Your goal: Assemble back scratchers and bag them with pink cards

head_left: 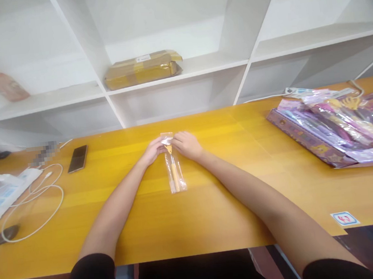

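Note:
A narrow clear plastic bag (pixel 182 182) lies on the table in front of me, its top edge pointing away. Inside it is a slim yellow-handled stick (pixel 175 178) with a thin metal neck and a small yellow head, which looks like a telescopic back scratcher. My left hand (pixel 154 151) pinches the bag's top left corner. At the top right corner, my right hand (pixel 187 145) has its fingers curled closed on the bag's edge; the fingertips are partly hidden.
On the right sits a purple patterned box (pixel 307 142) heaped with several bagged items. A phone (pixel 78 159), a white cable (pixel 62 194), a dark mouse-like object (pixel 6 234) and a white package (pixel 3 201) lie left. A taped carton (pixel 142 69) rests on the shelf behind.

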Demonstrator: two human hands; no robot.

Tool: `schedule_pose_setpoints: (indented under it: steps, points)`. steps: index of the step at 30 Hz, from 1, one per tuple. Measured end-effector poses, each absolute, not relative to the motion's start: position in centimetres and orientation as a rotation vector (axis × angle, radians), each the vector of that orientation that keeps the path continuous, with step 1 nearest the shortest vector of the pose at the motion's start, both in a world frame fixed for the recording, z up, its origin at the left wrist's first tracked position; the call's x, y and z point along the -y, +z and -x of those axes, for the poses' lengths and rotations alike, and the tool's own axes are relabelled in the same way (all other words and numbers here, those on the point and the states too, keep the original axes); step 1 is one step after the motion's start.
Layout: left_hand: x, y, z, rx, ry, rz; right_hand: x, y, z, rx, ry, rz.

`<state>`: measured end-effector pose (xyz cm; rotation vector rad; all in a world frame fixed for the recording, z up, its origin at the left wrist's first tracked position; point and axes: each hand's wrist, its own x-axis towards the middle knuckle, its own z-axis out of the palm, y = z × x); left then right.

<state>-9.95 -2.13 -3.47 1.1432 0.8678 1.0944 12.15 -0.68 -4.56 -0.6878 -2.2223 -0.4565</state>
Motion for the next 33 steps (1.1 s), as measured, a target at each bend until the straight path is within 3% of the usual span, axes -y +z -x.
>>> schedule_pose_setpoints:
  steps: [6,14,24,33]
  points:
    - [2.4,-2.9,10.1,-0.829,1.028,-1.199,0.7,-4.4,-12.4,2.233,-0.38,0.68]
    - [2.2,-3.2,10.5,-0.86,0.947,-1.277,0.9,-5.4,-12.2,2.178,0.058,0.797]
    - [2.8,-2.9,9.9,-0.827,0.963,-1.302,-0.5,-4.9,-12.5,1.649,0.409,0.844]
    - [3.5,-2.1,10.0,-0.808,0.872,-1.402,-1.1,-5.1,-12.8,1.497,0.752,0.842]
